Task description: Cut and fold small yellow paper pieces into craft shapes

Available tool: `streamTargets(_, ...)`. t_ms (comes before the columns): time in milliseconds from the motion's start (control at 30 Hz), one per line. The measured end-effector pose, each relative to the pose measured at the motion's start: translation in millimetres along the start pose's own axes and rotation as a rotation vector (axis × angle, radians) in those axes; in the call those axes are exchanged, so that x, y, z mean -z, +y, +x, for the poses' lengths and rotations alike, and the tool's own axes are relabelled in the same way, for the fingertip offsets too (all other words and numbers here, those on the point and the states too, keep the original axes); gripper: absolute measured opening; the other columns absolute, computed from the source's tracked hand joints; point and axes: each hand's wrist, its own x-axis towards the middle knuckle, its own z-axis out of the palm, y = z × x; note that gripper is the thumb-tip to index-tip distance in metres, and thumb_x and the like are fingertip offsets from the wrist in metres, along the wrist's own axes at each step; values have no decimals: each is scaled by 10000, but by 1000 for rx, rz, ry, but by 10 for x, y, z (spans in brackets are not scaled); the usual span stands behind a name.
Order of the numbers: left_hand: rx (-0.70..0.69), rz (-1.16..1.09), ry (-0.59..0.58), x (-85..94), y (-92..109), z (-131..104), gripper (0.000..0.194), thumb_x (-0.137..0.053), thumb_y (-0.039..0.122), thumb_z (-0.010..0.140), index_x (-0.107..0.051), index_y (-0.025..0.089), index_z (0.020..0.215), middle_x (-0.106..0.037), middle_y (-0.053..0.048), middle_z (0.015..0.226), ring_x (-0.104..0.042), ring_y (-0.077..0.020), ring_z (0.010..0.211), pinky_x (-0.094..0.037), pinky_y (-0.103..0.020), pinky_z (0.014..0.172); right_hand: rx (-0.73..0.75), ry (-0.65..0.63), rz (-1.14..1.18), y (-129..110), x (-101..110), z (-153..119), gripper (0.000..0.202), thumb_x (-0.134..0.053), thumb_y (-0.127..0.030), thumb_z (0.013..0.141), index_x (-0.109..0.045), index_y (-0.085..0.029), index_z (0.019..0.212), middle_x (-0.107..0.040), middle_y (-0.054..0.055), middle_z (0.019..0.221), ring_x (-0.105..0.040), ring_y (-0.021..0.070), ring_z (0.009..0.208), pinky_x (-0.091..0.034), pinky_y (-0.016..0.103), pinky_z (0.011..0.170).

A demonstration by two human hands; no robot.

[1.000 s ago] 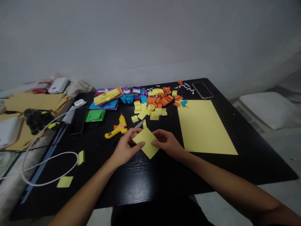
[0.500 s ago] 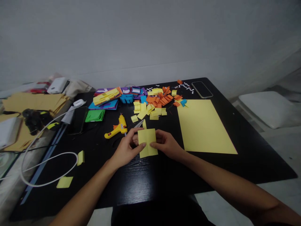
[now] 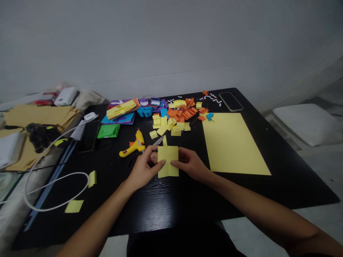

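Note:
A small yellow paper [image 3: 168, 155] with a crease down its middle is held upright between both hands above the black table. My left hand [image 3: 144, 166] grips its left side, thumb on the front and fingers behind. My right hand [image 3: 191, 164] pinches the right side in the same way, the two thumbs close to the crease. Just behind the paper, scissors [image 3: 158, 140] lie partly hidden by it and my left hand. A yellow glue gun [image 3: 136, 143] rests to the left of them.
Yellow pieces [image 3: 171, 125] and orange pieces [image 3: 183, 113] are heaped behind the hands. A large yellow sheet [image 3: 235, 144] lies right, a phone [image 3: 230, 102] at the back right. A white cable [image 3: 57, 175] loops at left near two yellow pieces. Green papers [image 3: 108, 131] lie beyond.
The yellow paper has been straightened slightly, its lower edge now more level. Both hands keep their hold with almost no movement.

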Motion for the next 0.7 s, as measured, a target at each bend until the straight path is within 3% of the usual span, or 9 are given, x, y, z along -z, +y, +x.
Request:
streamTargets(267, 44, -127, 18, -25, 20, 4, 302, -767, 300, 847, -582, 191, 1060, -713, 4, 810, -655, -137, 694, -524, -228, 655, -12, -46, 20, -94, -10, -30, 274, -761, -429, 856, -685, -192, 973, -713, 12, 903, -685, 150, 838, -562, 293, 790)
streamTargets(467, 14, -112, -100, -14, 88, -10, 222, -602, 367, 977, -581, 184, 1100, -717, 2, 750, -682, -145, 662, -546, -248, 665, 14, 41, -113, 12, 1, 1, 268, -867, -344, 736, -681, -186, 848, -683, -13, 800, -646, 133, 738, -543, 291, 750)
streamTargets(567, 1, -82, -107, -7, 145, -7, 271, -504, 406, 1022, -618, 166, 1076, -721, -20, 771, -688, -151, 680, -562, -271, 700, 18, 92, -106, 23, 8, 9, 313, -889, -341, 700, -646, -188, 825, -659, -26, 762, -627, 125, 696, -537, 277, 689)
streamTargets(700, 23, 13, -51, -18, 172, 9, 263, -647, 414, 940, -644, 157, 884, -669, 6, 643, -635, -133, 596, -527, -237, 617, 15, 107, -86, 8, 6, 8, 347, -905, -308, 670, -629, -187, 843, -674, -21, 788, -640, 124, 710, -540, 266, 683)
